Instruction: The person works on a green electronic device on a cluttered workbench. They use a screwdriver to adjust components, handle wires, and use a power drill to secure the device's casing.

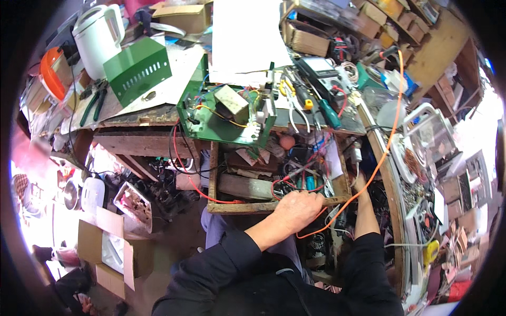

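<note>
My left hand is closed over the front rim of an open wooden drawer, knuckles up and fingertips hidden. In the drawer lie screwdrivers with teal handles, wires and a grey block. Just right of the drawer, my right hand reaches into a dark gap. Its fingers are mostly hidden, below a white plug-like piece with a white cord. Above the drawer, on the bench edge, sits an opened green metal chassis with coloured wires and a boxy component inside.
An orange cable loops down past my right forearm. Pliers and a teal screwdriver lie right of the chassis. A green cover and a white jug stand at left. A cardboard box sits on the floor.
</note>
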`<state>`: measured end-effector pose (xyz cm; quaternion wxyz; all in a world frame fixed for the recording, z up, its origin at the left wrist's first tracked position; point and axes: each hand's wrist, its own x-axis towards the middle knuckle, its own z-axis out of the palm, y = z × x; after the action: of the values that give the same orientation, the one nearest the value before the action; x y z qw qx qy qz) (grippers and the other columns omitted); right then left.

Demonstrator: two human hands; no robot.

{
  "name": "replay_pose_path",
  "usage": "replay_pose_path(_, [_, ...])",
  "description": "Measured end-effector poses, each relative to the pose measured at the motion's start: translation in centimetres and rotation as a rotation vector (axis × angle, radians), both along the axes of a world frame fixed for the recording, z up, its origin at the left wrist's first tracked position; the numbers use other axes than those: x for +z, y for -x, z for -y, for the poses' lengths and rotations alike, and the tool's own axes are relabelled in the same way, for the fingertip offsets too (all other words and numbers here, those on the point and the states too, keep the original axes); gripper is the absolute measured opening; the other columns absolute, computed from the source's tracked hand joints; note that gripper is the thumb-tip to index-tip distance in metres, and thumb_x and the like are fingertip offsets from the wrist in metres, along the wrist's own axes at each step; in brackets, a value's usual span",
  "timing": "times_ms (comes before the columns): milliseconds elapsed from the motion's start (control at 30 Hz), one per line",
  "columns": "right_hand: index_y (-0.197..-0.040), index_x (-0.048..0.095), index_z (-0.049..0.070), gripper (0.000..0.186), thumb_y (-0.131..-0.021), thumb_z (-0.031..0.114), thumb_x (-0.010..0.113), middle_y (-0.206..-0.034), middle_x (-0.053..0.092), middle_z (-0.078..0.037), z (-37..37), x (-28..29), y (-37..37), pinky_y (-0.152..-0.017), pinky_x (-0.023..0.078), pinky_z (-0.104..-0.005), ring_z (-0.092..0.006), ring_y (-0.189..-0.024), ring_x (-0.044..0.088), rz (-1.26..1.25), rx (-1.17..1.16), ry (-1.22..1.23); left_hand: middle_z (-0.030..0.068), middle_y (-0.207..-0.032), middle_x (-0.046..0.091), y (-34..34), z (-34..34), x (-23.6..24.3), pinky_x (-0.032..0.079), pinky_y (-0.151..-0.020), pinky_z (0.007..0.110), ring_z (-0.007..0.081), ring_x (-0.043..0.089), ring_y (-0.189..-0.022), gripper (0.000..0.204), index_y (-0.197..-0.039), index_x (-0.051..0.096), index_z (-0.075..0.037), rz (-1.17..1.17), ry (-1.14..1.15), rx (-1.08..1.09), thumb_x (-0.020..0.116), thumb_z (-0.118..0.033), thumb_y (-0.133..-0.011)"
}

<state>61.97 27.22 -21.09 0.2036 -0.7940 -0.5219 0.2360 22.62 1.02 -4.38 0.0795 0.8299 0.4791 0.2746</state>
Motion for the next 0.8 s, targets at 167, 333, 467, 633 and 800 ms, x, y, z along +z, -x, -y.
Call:
replay_pose_path(167, [-0.114, 0.070, 0.004, 0.033, -0.096, 0.032, 0.073, -0.102, 0.069, -0.006, 5.7, 3.3, 5.1, -0.073, 0.054, -0.0309, -0.0147, -0.091, 0.066, -0.695, -0.089, -0.273, 0.0129, -0.087, 0.068, 0.6, 0.0, -0.7, 0.058, -0.070, 0.043, 0.0307, 0.071, -0.084, 0.018, -0.099, 0.060, -0.005, -0.046, -0.006, 0.034, 0.061, -0.023, -0.097])
replay_pose_path(333, [-0.130, 0.063, 0.001, 0.039, -0.103, 0.029, 0.066, -0.122, 0.068, -0.011, 13.7, 10.2, 9.5, -0.098, 0.055, -0.0390, -0.0250, -0.116, 0.066, -0.923, -0.196, -0.468, 0.0119, -0.097, 0.068, 0.4, 0.9, -0.3, 0.056, -0.076, 0.043, 0.0296, 0.069, -0.091, 0.030, -0.113, 0.062, -0.003, -0.023, -0.081, 0.026, 0.067, -0.024, -0.093])
replay_pose_path(467, [-0.129, 0.061, -0.001, 0.032, -0.104, 0.020, 0.063, -0.120, 0.068, -0.011, 19.6, 12.4, 13.0, -0.095, 0.054, -0.0355, -0.0219, -0.114, 0.066, -0.755, -0.229, -0.757, 0.0139, -0.115, 0.067, 1.4, 2.9, 0.6, 0.053, -0.087, 0.044, 0.0308, 0.066, -0.104, 0.038, -0.123, 0.061, -0.002, 0.161, -0.051, -0.032, 0.071, -0.018, -0.090])
replay_pose_path(633, [-0.115, 0.064, -0.001, 0.017, -0.100, 0.006, 0.061, -0.117, 0.065, -0.011, 24.8, 15.2, 17.5, -0.089, 0.049, -0.0330, -0.0208, -0.101, 0.062, -0.286, -0.064, -1.161, 0.0187, -0.134, 0.062, 3.0, 5.2, 0.4, 0.044, -0.110, 0.048, 0.0375, 0.057, -0.126, 0.041, -0.122, 0.063, -0.001, 0.247, -0.082, -0.026, 0.075, -0.010, -0.084])
replay_pose_path(800, [-0.111, 0.067, -0.001, 0.020, -0.091, -0.001, 0.065, -0.118, 0.066, -0.019, 24.5, 21.1, 23.9, -0.094, 0.052, -0.0394, -0.0322, -0.104, 0.067, -0.064, 0.493, -1.097, 0.0197, -0.136, 0.062, 3.4, 5.4, -0.1, 0.045, -0.109, 0.046, 0.0373, 0.057, -0.127, 0.035, -0.116, 0.067, 0.001, 0.232, -0.106, -0.049, 0.076, -0.012, -0.084])
